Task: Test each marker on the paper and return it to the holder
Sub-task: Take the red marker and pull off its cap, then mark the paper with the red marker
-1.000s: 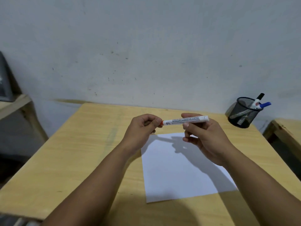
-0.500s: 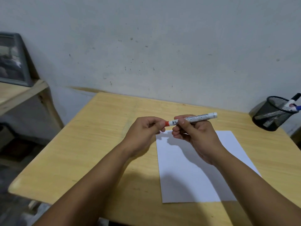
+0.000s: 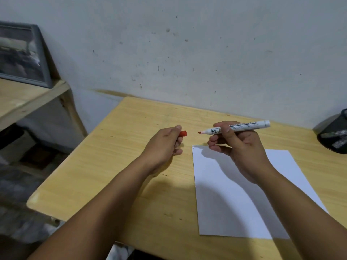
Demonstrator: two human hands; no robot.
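Red plastic cap (image 3: pixel 183 133) sits pinched in the left hand (image 3: pixel 163 145) fingers. The right hand (image 3: pixel 242 147) grips the white red-tipped marker (image 3: pixel 238 128) above the white paper sheet (image 3: pixel 234 203).

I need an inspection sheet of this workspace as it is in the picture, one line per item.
Surface: wooden table, bare wood with small dark marks.
Job's things: white marker uncapped, red tip showing, held level above the table; red cap off; blank paper flat on the table; black mesh holder at the right edge, partly out of view.
Clutter: nothing seen.
Grippers: left hand pinches the cap; right hand grips the marker barrel.
Cables: nothing seen.
Surroundings: speckled pale wall; framed picture leaning on a wooden shelf at left.
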